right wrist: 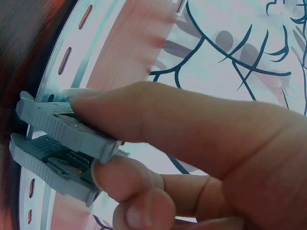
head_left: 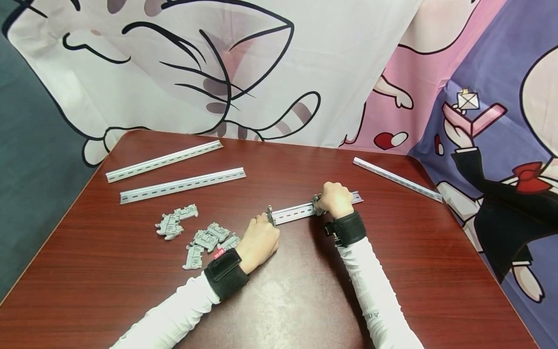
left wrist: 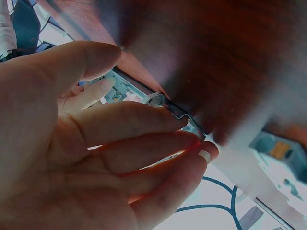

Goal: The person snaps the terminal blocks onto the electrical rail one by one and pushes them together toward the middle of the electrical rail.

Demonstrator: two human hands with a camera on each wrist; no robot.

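A slotted metal DIN rail (head_left: 294,213) lies at mid-table between both hands. My left hand (head_left: 260,241) is at its left end, where a grey clip (head_left: 271,214) stands on the rail. In the left wrist view, its fingers (left wrist: 144,122) reach out nearly straight with the tips at the rail's end, and the thumb is apart from them. Farther right, my right hand (head_left: 337,199) pinches one of two grey plastic clips (right wrist: 67,125) seated side by side across the rail. The second clip (right wrist: 55,167) sits close beside it, touched by a lower finger.
Several loose grey clips (head_left: 205,240) lie left of my left hand, with more clips (head_left: 170,226) behind them. Two slotted rails (head_left: 183,185) rest at the back left, and another rail (head_left: 396,179) at the back right. A printed cloth (head_left: 340,63) hangs behind the table.
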